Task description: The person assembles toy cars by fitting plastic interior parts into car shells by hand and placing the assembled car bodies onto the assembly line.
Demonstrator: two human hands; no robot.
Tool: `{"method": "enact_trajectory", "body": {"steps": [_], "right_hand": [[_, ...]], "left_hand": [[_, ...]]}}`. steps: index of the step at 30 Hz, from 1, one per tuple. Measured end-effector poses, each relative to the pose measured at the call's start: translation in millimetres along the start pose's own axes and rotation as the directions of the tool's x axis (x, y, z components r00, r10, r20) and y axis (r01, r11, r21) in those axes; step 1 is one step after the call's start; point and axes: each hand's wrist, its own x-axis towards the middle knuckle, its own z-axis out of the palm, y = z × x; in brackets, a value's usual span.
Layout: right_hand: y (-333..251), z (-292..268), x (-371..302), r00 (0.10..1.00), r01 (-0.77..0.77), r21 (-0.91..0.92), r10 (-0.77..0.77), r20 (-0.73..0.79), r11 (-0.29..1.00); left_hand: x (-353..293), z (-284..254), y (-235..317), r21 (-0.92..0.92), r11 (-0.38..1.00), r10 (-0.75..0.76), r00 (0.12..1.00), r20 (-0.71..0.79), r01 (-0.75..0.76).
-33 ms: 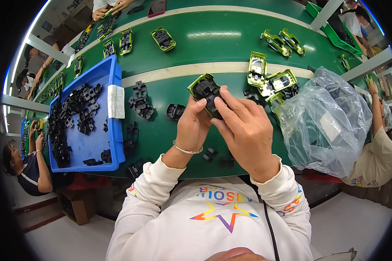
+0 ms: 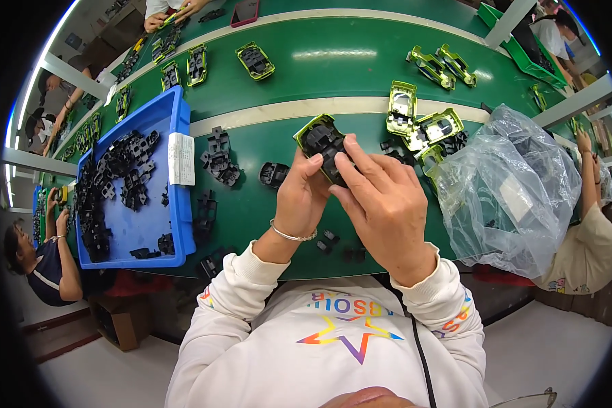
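A green toy car body (image 2: 313, 126) with a black inner part is held between my two hands above the table, its underside facing up. My left hand (image 2: 300, 194) grips its left side, the thumb resting on the black part. From the right, my right hand (image 2: 381, 197) closes on it, fingertips pressing on the black part. Just left of my left hand lies a black moulded part (image 2: 273, 175); a cluster of such black parts (image 2: 219, 158) is farther left. Below the held body are small black pieces (image 2: 328, 239). Green car shells (image 2: 402, 107) lie beyond my right hand.
A blue bin (image 2: 139, 239) with black parts stands at the left, a clear plastic bag (image 2: 517, 197) at the right. Across a pale strip (image 2: 306, 109) lie assembled green bodies (image 2: 255, 61) and more shells (image 2: 432, 66). Other people work around the table, one person's hands (image 2: 177, 12) at its far side.
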Motion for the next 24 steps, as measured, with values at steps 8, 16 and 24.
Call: {"method": "enact_trajectory", "body": {"steps": [8, 16, 24], "right_hand": [[-1.8, -4.0, 4.3, 0.999, 0.001, -0.149, 0.006, 0.045, 0.989], [17.8, -0.8, 7.2, 0.986, 0.066, 0.001, -0.065, 0.153, 0.998], [66.6, -29.9, 6.5, 0.938, -0.317, 0.561, 0.340, 0.068, 0.764]], "left_hand": [[0.2, 2.8, -0.9, 0.034, 0.999, -0.010, 1.000, -0.015, 0.011], [0.8, -16.1, -6.7, 0.104, 0.994, -0.016, 0.999, -0.039, 0.020], [20.1, -23.7, 21.1, 0.159, 0.987, 0.062, 0.986, -0.153, -0.037]]}}
